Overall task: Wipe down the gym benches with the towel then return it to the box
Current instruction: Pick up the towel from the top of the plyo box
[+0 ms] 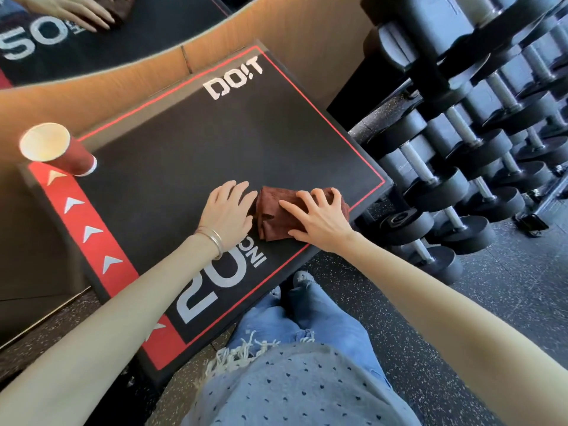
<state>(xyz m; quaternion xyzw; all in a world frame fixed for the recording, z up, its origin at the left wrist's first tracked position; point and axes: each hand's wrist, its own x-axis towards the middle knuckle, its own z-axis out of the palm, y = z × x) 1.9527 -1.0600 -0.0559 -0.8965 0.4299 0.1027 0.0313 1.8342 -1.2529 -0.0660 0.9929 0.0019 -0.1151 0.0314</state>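
A folded brown towel (278, 215) lies near the right edge of a black bench top (184, 155) with a red border, marked "DO!T" and "20 IN". My right hand (318, 218) rests on the towel with fingers spread and slightly bent over it. My left hand (229, 210) lies flat on the black surface just left of the towel, fingertips touching its edge. A bracelet sits on my left wrist. No box is in view.
A red paper cup (58, 152) stands on the bench's far left corner. A rack of dark dumbbells (461, 142) fills the right side. A mirror (76, 32) at top left reflects a hand. Speckled rubber floor (461, 348) lies below.
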